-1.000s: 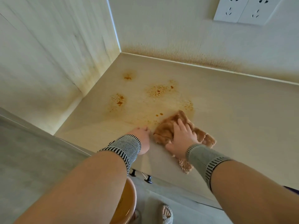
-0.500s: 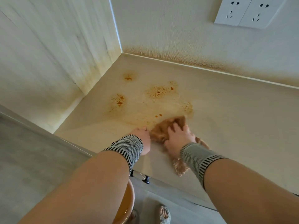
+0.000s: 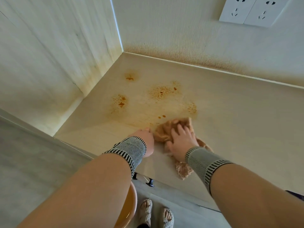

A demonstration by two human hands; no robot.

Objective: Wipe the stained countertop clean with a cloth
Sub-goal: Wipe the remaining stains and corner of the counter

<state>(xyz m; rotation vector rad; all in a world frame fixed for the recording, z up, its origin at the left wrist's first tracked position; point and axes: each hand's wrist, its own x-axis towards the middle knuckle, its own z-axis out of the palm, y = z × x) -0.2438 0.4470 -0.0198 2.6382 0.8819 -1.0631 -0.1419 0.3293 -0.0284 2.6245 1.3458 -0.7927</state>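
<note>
A right hand (image 3: 181, 142) presses a crumpled tan cloth (image 3: 166, 131) flat-fingered onto the countertop (image 3: 238, 120) near its front edge, one corner of the cloth trailing toward that edge; the left hand (image 3: 144, 139) rests just beside it, fingertips on the surface, how far they curl hidden. Orange-brown stains (image 3: 162, 92) spread toward the back left corner; discolouration runs along the wall (image 3: 189, 30) at the back edge.

We see a matt, fine-grained countertop (image 3: 230, 122) with dried orange-brown stains (image 3: 164, 92), and a fluffy tan terry cloth (image 3: 167, 130) bunched on it. Walls (image 3: 181, 30) look like ribbed, textured matt paper, the socket plates (image 3: 251, 12) smooth white plastic. Both wristbands (image 3: 130, 148) are ribbed grey knit fabric, the cabinet front (image 3: 32, 162) flat matt grey.
</note>
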